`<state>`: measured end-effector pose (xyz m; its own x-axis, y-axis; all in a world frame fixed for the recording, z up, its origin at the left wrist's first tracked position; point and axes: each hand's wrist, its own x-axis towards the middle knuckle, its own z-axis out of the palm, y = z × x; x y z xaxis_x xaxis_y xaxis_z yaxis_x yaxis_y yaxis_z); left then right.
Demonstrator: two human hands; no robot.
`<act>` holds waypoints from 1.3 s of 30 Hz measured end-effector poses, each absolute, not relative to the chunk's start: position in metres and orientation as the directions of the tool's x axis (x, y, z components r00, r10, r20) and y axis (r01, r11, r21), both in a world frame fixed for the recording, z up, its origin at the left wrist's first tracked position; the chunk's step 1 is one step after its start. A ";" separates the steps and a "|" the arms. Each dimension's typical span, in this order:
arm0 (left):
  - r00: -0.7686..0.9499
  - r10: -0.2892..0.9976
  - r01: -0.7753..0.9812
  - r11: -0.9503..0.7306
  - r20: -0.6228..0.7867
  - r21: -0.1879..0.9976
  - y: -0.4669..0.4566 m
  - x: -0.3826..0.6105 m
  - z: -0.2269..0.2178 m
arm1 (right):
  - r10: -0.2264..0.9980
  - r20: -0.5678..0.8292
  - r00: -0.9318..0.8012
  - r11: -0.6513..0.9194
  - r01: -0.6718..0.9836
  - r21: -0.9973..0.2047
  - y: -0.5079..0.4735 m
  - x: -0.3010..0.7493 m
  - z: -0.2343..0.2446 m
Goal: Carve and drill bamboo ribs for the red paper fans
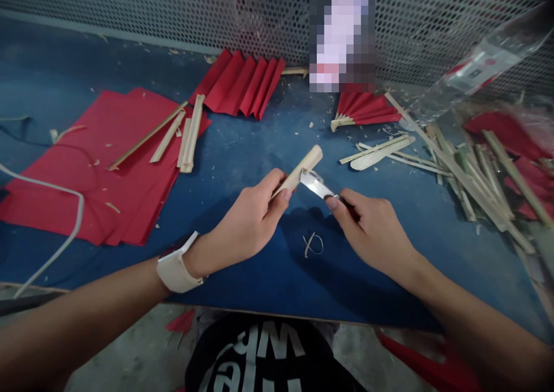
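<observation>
Near the middle of the blue table, my left hand (255, 210) is closed around a pale bamboo strip (309, 160), whose wide end points up and away to the right. My right hand (372, 224) grips a small knife (318, 185) by its handle, most of which is covered by the fingers. The blade touches the side of the bamboo strip, and a thin curl of shaving shows at the contact. Below the hands, a curled shaving (312, 245) lies on the table.
Red paper sheets (99, 190) with bamboo pieces (190, 138) lie left, beside a white cable (80, 207). Behind are pleated red paper (242, 86) and a red folding fan (366, 109). Bamboo strips (471, 178) pile up right, near a plastic bottle (480, 68). A perforated panel (173, 17) stands behind.
</observation>
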<state>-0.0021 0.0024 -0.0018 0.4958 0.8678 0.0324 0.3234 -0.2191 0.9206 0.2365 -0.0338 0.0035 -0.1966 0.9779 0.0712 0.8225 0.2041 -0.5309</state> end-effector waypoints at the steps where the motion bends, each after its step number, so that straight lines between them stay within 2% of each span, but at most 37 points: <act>1: 0.489 0.872 0.323 -0.197 0.015 0.926 0.003 -0.003 -0.003 | 0.977 0.087 -0.195 0.211 0.827 -0.522 -0.034 0.238 0.004; 5: 0.416 0.906 0.282 -0.049 -0.076 0.958 0.008 -0.004 -0.008 | 0.973 0.177 -0.147 0.213 0.866 -0.453 -0.031 0.247 0.007; 8: 0.412 0.901 0.206 0.053 -0.136 0.977 0.011 -0.003 -0.009 | 0.983 0.120 -0.142 0.181 0.874 -0.451 -0.027 0.250 0.008; 11: 0.445 0.885 0.195 0.055 -0.138 0.979 0.011 -0.004 -0.008 | 0.984 0.052 -0.170 0.175 0.870 -0.461 -0.025 0.249 0.008; 17: 0.479 0.855 0.141 0.146 -0.196 0.979 0.009 -0.001 -0.005 | 0.989 0.077 -0.130 0.151 0.878 -0.454 -0.023 0.249 0.005; 20: 0.472 0.864 0.131 0.125 -0.173 0.983 0.009 0.000 -0.005 | 0.976 0.144 -0.161 0.207 0.884 -0.419 -0.021 0.252 -0.001; 23: 0.432 0.895 0.166 0.043 -0.112 0.985 0.010 -0.002 -0.004 | 0.970 0.178 -0.163 0.227 0.868 -0.442 -0.019 0.256 -0.006; 26: 0.335 0.941 0.193 -0.024 -0.042 0.981 0.013 -0.004 0.000 | 0.969 0.190 -0.156 0.226 0.871 -0.436 -0.018 0.258 -0.007; 28: 0.245 0.969 0.147 -0.030 -0.007 0.989 0.016 -0.005 0.003 | 0.964 0.201 -0.173 0.242 0.882 -0.404 -0.018 0.258 -0.004; 31: 0.151 0.988 0.052 -0.039 0.031 0.998 0.022 -0.007 0.004 | 0.951 0.209 -0.226 0.290 0.888 -0.357 -0.014 0.253 0.002; 34: 0.117 0.991 0.005 -0.068 0.067 0.998 0.029 -0.011 0.001 | 0.906 0.191 -0.378 0.421 0.852 -0.313 -0.001 0.239 0.004; 39: 0.077 0.994 0.004 -0.074 0.073 0.997 0.038 -0.015 -0.001 | 0.747 -0.050 -0.663 0.632 0.731 -0.257 0.025 0.219 0.004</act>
